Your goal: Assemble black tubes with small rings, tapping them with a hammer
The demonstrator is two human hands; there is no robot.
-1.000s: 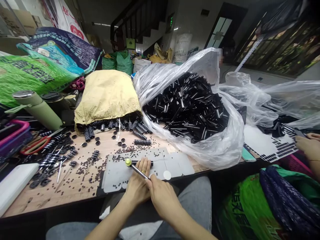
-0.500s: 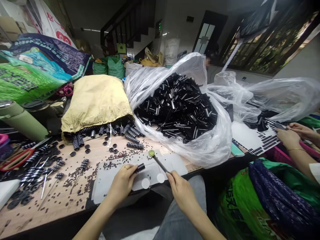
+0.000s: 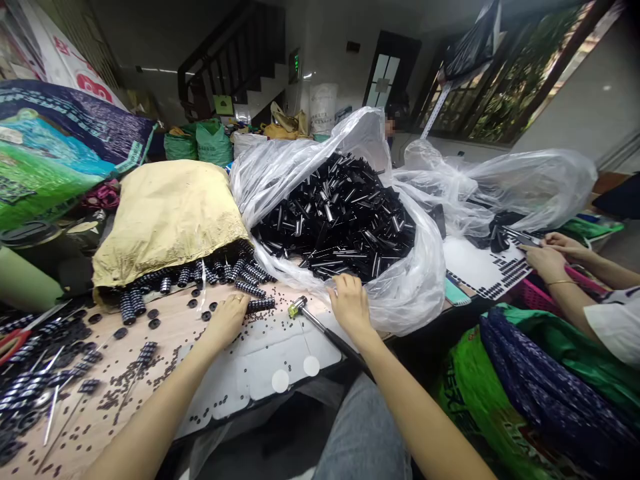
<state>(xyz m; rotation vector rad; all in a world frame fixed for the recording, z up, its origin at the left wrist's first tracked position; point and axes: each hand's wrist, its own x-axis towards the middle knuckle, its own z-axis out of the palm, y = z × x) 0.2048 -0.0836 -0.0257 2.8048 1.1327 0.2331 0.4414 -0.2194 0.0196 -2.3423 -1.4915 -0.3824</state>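
Note:
My left hand (image 3: pixel 227 323) is closed on the near end of a black ribbed roller (image 3: pixel 263 305), low beside several similar rollers at the mat's far edge. Over the front of a clear plastic bag (image 3: pixel 435 267), my right hand (image 3: pixel 351 303) is open, fingers partly spread and nearest to the heap of shiny black strips (image 3: pixel 340 213) inside. A small hammer (image 3: pixel 320 325) with a yellow-green face lies on the table, its dark handle running under my right wrist. Two white discs (image 3: pixel 281 381) lie near the front edge of the pale mat (image 3: pixel 260 367).
A yellow sack (image 3: pixel 170 213) spills ribbed rollers on the left. Small black rings (image 3: pixel 120 393), pins and red-handled scissors (image 3: pixel 15 343) lie scattered there. At right, another person's hands (image 3: pixel 550 260) work over a white sheet (image 3: pixel 480 267). A green bag (image 3: pixel 470 393) stands below.
My left hand has moved away from me with the roller, toward the other rollers. My right hand has let go of the hammer and reached forward to the bag of black strips.

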